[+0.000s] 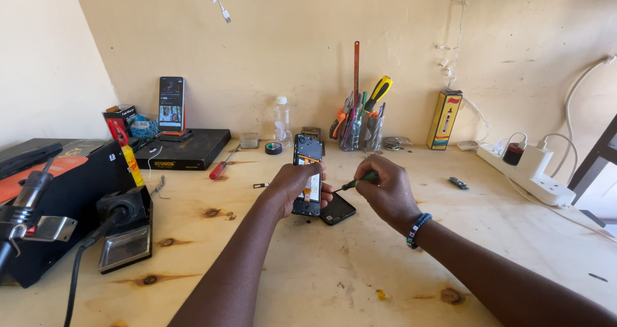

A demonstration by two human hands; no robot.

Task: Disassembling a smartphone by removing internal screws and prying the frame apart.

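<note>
Both forearms reach out over the pale wooden workbench [334, 275]: the left hand [292, 184] is wrapped around the middle of an opened phone [308, 172] and holds it upright above the bench, while the right hand [385, 189] (a beaded band at its wrist) pinches a small green-handled screwdriver [352, 183] with its tip pointing at the phone. The phone shows its insides, a black frame with orange and pale parts, and a black back cover [338, 209] lies flat just beneath it. Against the wall, a clear cup [351, 136] holds pliers and screwdrivers.
</note>
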